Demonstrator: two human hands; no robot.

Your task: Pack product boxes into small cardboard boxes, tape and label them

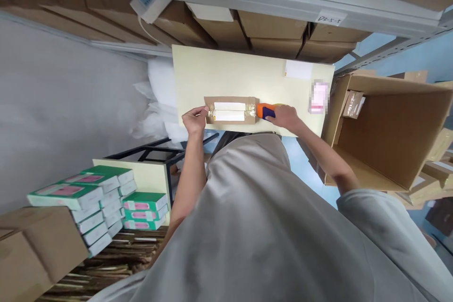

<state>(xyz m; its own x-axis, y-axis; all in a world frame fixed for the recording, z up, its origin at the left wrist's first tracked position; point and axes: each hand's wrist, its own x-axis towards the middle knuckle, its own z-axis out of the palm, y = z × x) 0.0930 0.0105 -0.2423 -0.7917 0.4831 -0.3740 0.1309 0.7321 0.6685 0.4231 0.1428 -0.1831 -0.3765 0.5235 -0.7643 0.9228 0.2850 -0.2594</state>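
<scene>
A small brown cardboard parcel (231, 110) with white labels and a strip of clear tape along it lies on the pale yellow table (226, 75). My left hand (194, 119) is closed on the parcel's left end and pinches it in place. My right hand (285, 116) is wrapped round an orange and purple tape dispenser (266, 111) that touches the parcel's right end.
A large open cardboard box (385, 132) stands at the right. Green and white boxes (102, 198) are stacked at the lower left beside a brown carton (38, 245). Shelves with cartons (269, 23) run above the table. White padding (159, 99) lies left of the table.
</scene>
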